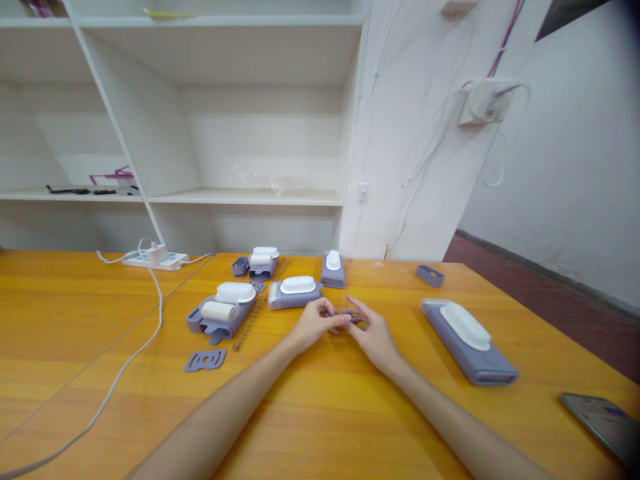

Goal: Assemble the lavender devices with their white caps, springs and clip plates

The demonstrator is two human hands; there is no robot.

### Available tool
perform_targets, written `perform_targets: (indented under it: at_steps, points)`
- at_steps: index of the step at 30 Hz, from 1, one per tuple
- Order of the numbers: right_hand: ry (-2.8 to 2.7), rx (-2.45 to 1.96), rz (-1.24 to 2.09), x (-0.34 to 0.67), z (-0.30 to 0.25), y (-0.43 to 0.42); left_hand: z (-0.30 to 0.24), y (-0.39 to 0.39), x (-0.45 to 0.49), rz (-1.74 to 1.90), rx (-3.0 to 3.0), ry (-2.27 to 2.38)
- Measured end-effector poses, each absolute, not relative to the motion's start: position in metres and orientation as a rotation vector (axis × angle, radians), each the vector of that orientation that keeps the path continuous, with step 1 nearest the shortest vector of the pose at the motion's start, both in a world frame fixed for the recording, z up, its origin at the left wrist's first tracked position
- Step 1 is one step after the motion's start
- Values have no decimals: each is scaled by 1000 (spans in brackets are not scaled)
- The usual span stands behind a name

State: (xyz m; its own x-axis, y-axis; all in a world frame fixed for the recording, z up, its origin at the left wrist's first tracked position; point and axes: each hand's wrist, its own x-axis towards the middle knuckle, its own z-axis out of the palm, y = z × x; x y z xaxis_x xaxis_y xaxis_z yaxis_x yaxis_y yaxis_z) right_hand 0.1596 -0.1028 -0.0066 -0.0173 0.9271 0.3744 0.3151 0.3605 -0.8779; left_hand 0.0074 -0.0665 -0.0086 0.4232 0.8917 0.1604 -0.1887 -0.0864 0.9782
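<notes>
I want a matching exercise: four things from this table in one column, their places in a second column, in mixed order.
Things:
1 power strip
2 phone
3 flat purple piece
4 left hand

Places:
a near right corner
b centre, fingertips meeting the right hand
c far edge, left side
d left side, closer to the person

Pairs: 1-c, 2-a, 3-d, 4-b

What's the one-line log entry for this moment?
hands: left hand and right hand touching at the fingers | held: too small to tell | nearest: purple-white unit | surface: wooden table
</notes>
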Motion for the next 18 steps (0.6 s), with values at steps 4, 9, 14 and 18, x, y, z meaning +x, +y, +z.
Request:
perform_targets:
  at_steps: [4,9,14,18]
  points:
    - [-1825,-1085,489,162,-7,-105,-8,-70,11,1052,1389,692]
    - [-1867,-1305,140,175,9,-95,-7,-71,10,1048,1369,747]
    - [-1854,-1809,-230,217,40,-55,-11,-69,10,1051,1368,777]
    - [-1813,-2200,-359,266,56,-12,-12,-69,10,1057,1371,779]
